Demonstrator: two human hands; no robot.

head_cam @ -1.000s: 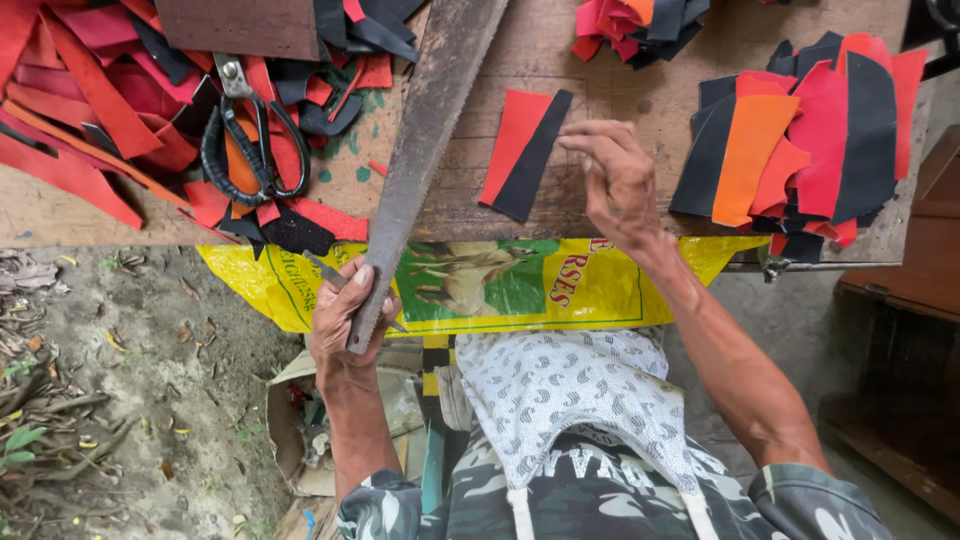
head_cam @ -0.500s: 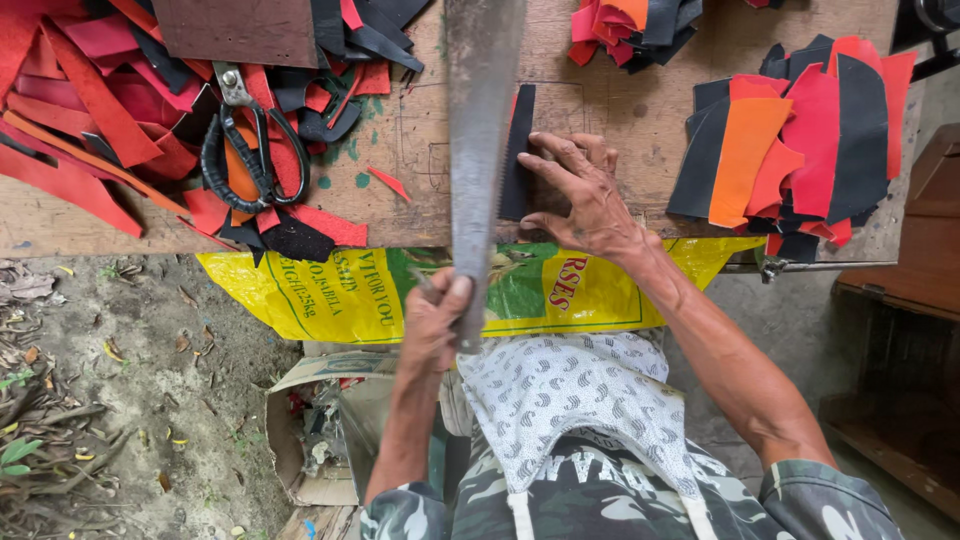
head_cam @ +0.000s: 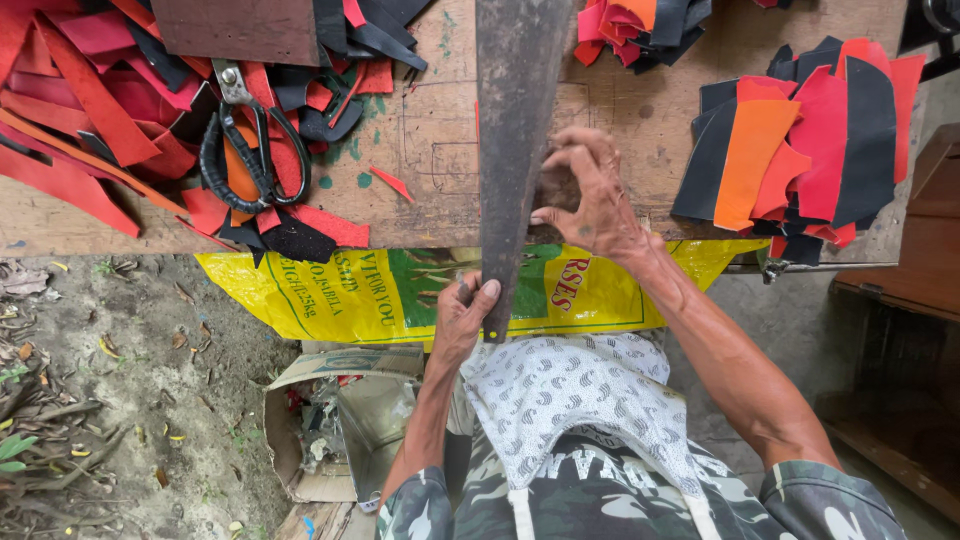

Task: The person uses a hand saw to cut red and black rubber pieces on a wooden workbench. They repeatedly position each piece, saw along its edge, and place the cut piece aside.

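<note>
Bare dirt with dry leaves lies under the near edge of a worn wooden table (head_cam: 420, 160), where a yellow printed sack (head_cam: 330, 295) hangs over the person's lap like an apron. Nearest, the left hand (head_cam: 465, 315) has its grip closed around the narrow near end of a long dark metal blade (head_cam: 515, 120), laid straight away across the table. Just right of it, the right hand (head_cam: 590, 195) presses spread fingertips down beside the edge, apparently pinning something hidden beneath; farther off lie black-handled shears (head_cam: 245, 150) and red, orange and black offcuts (head_cam: 800, 140).
</note>
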